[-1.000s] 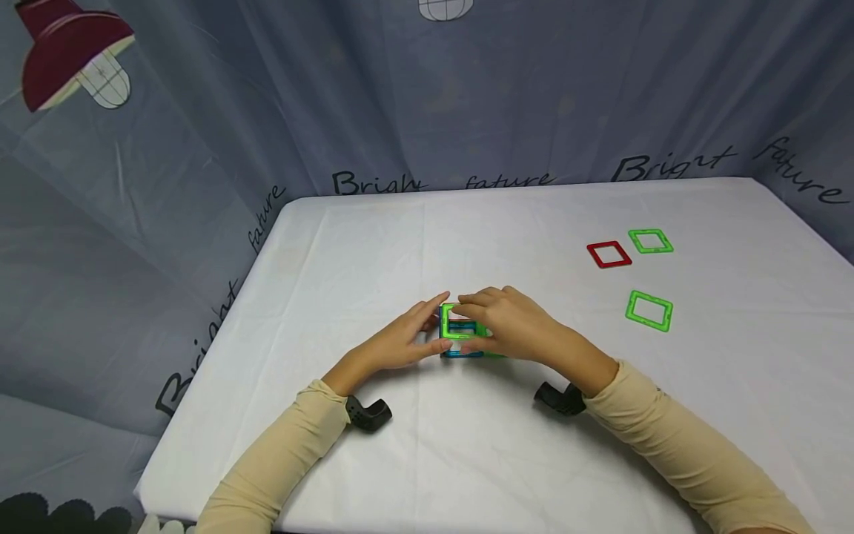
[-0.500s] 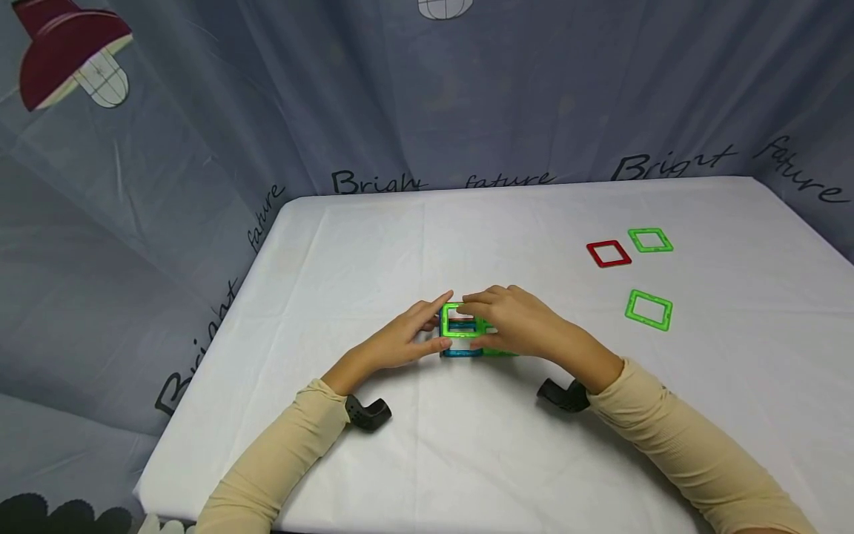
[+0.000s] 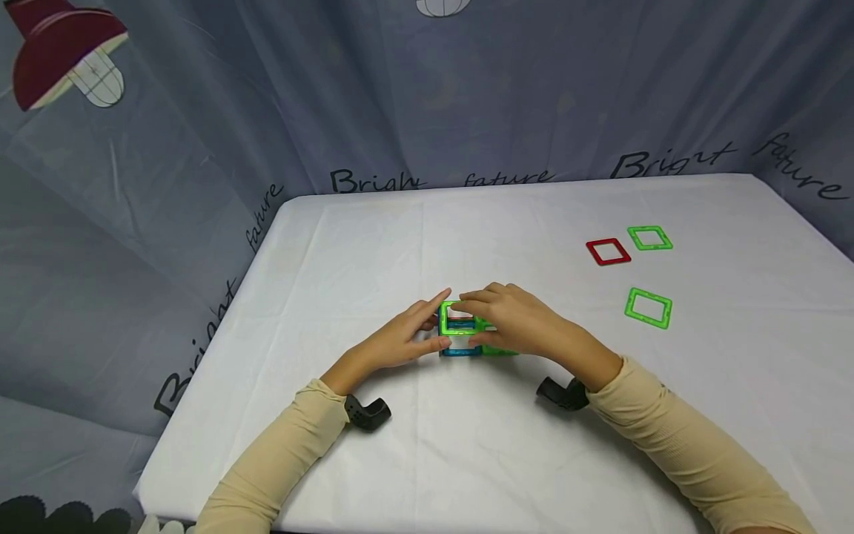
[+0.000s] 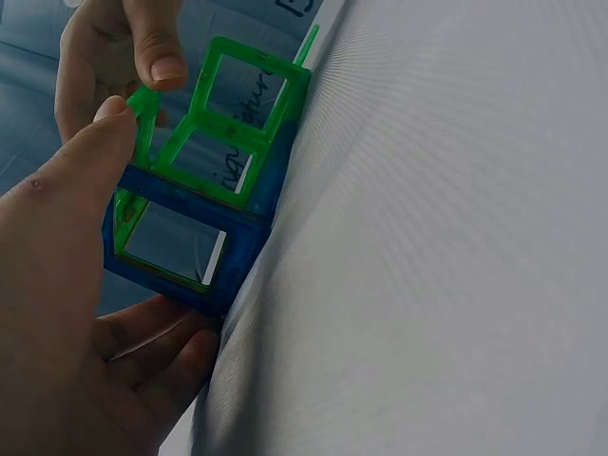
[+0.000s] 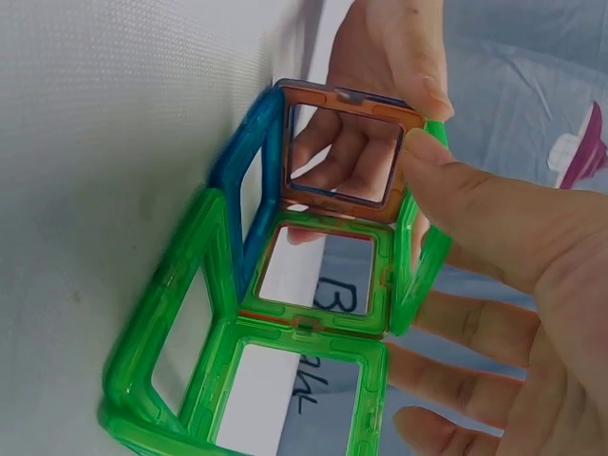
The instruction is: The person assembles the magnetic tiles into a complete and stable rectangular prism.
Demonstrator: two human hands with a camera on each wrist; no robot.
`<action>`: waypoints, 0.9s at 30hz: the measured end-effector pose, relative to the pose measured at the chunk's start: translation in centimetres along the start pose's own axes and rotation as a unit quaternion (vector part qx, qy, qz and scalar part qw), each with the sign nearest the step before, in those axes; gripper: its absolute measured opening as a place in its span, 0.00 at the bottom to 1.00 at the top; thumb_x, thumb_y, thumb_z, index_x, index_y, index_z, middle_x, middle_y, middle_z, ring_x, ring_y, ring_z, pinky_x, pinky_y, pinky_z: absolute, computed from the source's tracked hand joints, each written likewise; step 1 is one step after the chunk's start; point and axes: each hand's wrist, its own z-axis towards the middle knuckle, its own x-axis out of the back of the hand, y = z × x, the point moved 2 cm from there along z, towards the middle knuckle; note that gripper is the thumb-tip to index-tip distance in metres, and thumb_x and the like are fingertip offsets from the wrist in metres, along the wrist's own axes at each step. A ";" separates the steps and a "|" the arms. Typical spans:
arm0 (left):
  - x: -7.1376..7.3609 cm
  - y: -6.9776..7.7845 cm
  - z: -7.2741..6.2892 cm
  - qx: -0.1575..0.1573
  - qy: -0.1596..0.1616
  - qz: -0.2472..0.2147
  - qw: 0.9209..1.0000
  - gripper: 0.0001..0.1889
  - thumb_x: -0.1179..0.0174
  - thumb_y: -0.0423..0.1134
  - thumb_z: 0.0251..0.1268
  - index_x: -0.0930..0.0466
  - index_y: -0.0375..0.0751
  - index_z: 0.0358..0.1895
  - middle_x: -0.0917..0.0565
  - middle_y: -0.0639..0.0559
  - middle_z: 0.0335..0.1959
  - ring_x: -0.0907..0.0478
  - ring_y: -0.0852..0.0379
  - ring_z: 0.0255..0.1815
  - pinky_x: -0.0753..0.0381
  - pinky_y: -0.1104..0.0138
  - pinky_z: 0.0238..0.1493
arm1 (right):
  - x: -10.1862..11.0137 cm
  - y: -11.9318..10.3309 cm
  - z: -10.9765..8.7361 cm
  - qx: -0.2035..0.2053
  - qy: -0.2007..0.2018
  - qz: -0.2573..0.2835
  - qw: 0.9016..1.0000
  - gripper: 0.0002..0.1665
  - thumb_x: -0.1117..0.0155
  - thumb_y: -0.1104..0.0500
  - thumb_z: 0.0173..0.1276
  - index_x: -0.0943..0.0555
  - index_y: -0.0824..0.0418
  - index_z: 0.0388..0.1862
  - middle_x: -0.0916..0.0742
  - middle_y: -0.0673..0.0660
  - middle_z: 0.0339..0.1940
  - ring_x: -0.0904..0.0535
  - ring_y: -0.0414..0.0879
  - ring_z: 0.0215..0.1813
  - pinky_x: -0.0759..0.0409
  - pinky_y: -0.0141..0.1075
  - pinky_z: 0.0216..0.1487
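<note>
A small box-like build of magnetic tiles stands on the white table, between both hands. Its top green tile lies above a blue tile, and more green tiles extend to the right. My left hand holds the build's left side, its thumb near the top corner. In the right wrist view, left fingers show through an orange-looking side tile. My right hand pinches the top green tile between thumb and fingers. The hands hide part of the build in the head view.
At the back right of the white table, a red tile and a green tile lie flat. A second loose green tile lies nearer. A grey printed curtain hangs behind.
My right hand has shifted slightly to the right since the oldest frame, uncovering more of the green tiles. The left hand and the loose tiles stay in place.
</note>
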 end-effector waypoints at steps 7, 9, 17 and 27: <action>-0.1 0.0 0.1 0.000 0.001 -0.006 1.000 0.42 0.51 0.63 0.63 0.59 0.54 0.74 0.32 0.47 0.56 0.28 0.55 0.55 0.30 0.61 0.56 | 0.0 0.1 0.0 -0.004 0.000 0.004 1.000 0.34 0.29 0.49 0.55 0.25 0.60 0.59 0.20 0.59 0.55 0.25 0.55 0.52 0.25 0.47 0.47; -0.1 0.0 0.0 0.001 0.002 -0.008 1.000 0.42 0.50 0.62 0.63 0.58 0.52 0.74 0.32 0.46 0.56 0.28 0.55 0.55 0.30 0.60 0.56 | 0.0 0.1 0.0 -0.010 -0.006 0.007 1.000 0.35 0.29 0.48 0.55 0.25 0.60 0.60 0.21 0.59 0.55 0.26 0.55 0.53 0.25 0.47 0.48; -0.1 0.1 -0.1 0.001 0.005 -0.002 1.000 0.39 0.48 0.58 0.64 0.54 0.50 0.73 0.32 0.46 0.57 0.29 0.56 0.55 0.32 0.59 0.58 | 0.3 0.2 -0.1 -0.025 -0.045 0.032 0.998 0.38 0.30 0.47 0.55 0.28 0.59 0.63 0.25 0.60 0.60 0.29 0.56 0.58 0.29 0.50 0.53; -0.3 0.1 0.1 -0.006 0.014 -0.001 1.000 0.39 0.44 0.52 0.64 0.53 0.49 0.73 0.31 0.48 0.55 0.29 0.58 0.53 0.31 0.61 0.57 | 3.1 3.8 -1.9 -0.104 -0.037 0.069 0.991 0.40 0.28 0.50 0.54 0.31 0.62 0.64 0.27 0.64 0.62 0.35 0.61 0.63 0.38 0.57 0.60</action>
